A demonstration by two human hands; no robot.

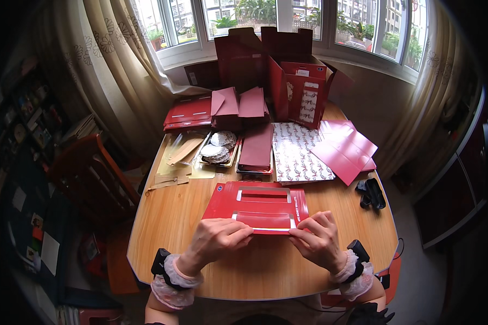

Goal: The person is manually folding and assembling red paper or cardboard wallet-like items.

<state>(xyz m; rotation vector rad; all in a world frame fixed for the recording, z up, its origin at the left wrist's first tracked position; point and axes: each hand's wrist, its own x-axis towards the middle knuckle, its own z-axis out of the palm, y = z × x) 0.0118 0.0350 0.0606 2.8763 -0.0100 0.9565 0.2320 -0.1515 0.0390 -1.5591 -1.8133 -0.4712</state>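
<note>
A flat red cardboard box blank [228, 201] with two long cut-out windows lies on the table in front of me. My left hand [217, 242] pinches its near edge at the left, thumb and fingers pressed together. At the right end of the same edge, my right hand [315, 238] grips the cardboard between bent fingers and thumb. A pale strip shows along the near edge between the two hands. Beyond the blank lie a white patterned sheet stack [298, 157] and a pile of dark red envelopes [256, 146] in a tray.
Round patterned pieces [220, 146] fill a tray at the left, beside tan paper strips [185, 150]. Pink sheets [346, 151] overlap at the right, near a black object [370, 194]. Tall red boxes [303, 89] stand at the back before the window. A wooden chair [92, 179] is left of the table.
</note>
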